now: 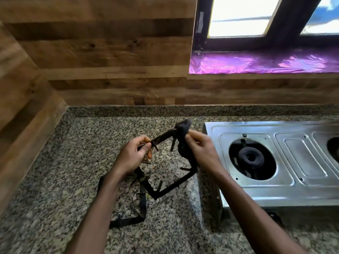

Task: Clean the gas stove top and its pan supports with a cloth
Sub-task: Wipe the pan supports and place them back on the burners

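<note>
My left hand (134, 154) grips one corner of a black square pan support (169, 188) and holds it tilted above the granite counter. My right hand (199, 146) holds a dark cloth (183, 128) wrapped over the support's far corner. A second pan support (141, 211) lies flat on the counter below, partly hidden by my left forearm. The steel gas stove top (286, 186) sits to the right with its left burner (251, 158) bare.
The granite counter (55, 198) runs into a corner between wood-panelled walls (110, 61) at the left and back. A window with a purple foil-covered sill (256, 63) is above the stove. A second burner opening (333, 145) shows at the right edge.
</note>
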`<state>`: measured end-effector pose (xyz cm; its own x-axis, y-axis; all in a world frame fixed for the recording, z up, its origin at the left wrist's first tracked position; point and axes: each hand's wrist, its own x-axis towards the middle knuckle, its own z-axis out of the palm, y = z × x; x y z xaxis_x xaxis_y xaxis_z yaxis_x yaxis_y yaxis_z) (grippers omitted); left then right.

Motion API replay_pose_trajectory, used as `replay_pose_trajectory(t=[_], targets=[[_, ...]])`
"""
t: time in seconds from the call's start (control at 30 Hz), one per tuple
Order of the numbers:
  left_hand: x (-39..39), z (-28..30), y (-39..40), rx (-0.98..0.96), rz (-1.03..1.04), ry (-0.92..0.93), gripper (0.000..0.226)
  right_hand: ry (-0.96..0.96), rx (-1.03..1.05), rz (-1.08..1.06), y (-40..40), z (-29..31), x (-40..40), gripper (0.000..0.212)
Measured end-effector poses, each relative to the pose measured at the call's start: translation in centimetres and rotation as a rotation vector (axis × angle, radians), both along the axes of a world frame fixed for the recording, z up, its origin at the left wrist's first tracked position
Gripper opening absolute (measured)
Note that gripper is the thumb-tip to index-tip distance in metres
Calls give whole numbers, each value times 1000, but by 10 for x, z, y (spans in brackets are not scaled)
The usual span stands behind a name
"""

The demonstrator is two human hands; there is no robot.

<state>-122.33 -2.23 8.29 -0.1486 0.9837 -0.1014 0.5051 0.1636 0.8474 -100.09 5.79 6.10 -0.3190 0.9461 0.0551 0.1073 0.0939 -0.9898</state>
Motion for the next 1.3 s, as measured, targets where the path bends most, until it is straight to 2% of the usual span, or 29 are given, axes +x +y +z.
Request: replay_pose_trajectory(t=[0.1,0.23,0.27,0.33,0.43,0.47,0.53,0.6,0.63,0.7,0.77,0.93,1.07,1.13,1.2,1.3], targets=[[9,1,1,22,19,-35,16,-245,183,63,6,-5,-9,41],[17,-1,-1,55,79,-133,18,-349,184,73,25,4,-2,22],[21,0,-2,59,89,-151,17,-330,157,79,26,7,1,16],[25,-1,-5,66,107,-162,16,-266,88,0,27,9,8,15],[17,-7,-7,73,169,-184,17,-131,45,-303,29,11,32,16],[13,-8,-8,79,202,-196,17,-53,25,-337,28,14,42,15],[7,-6,-7,111,251,-204,18,-3,-33,-209,22,24,54,13],[12,-1,-5,141,256,-234,17,-177,7,24,14,31,51,14],[17,1,-3,152,245,-263,17,-300,90,97,13,32,46,18],[28,5,1,178,237,-311,17,-482,258,93,16,31,31,40],[38,5,2,180,255,-342,17,-520,295,35,22,36,28,46],[43,15,-5,65,278,-375,44,-514,343,136,33,51,39,28],[53,27,9,133,126,-168,47,-569,510,190,30,68,36,23],[60,29,13,224,118,-166,39,-540,508,203,32,71,38,21],[66,28,14,304,137,-204,38,-420,452,129,33,70,42,23],[77,27,14,328,203,-304,35,-11,230,-135,35,72,54,18]])
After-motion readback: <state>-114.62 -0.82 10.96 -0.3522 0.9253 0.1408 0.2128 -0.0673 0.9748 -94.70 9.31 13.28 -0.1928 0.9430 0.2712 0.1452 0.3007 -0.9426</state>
